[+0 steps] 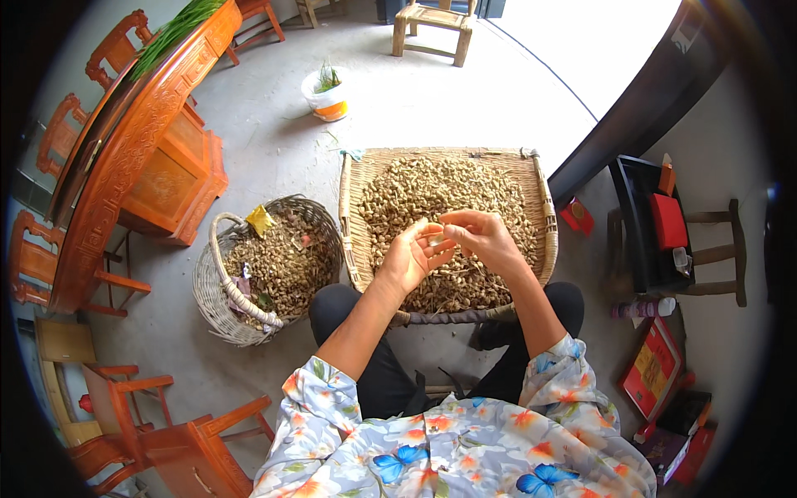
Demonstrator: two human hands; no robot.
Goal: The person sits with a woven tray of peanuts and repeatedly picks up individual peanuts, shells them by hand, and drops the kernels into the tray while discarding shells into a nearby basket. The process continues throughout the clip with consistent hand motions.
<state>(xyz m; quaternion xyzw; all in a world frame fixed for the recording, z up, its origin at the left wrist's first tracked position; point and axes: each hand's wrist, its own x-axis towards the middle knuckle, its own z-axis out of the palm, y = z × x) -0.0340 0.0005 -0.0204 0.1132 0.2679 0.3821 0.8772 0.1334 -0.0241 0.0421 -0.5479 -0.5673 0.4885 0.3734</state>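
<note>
My left hand (408, 256) is palm up with its fingers slightly curled. A small pale piece (435, 239), perhaps a peanut or a bit of shell, rests at its fingers. Close against those fingers is my right hand (484, 239), thumb and forefinger near the piece; whether it grips anything is unclear. Both hands are above a flat, square-sided woven basket (549, 215), whose front edge sits between my knees. A broad heap of what look like unshelled peanuts (442, 187) covers much of it, with darker bits towards the front.
Left of my knee stands a round wicker basket (208, 311) holding similar pods or shells and a yellow wrapper (259, 220). Ahead are a white bucket (324, 99) and a wooden chair (433, 28). A carved table (168, 99) flanks the left; a black tray (641, 230) is right.
</note>
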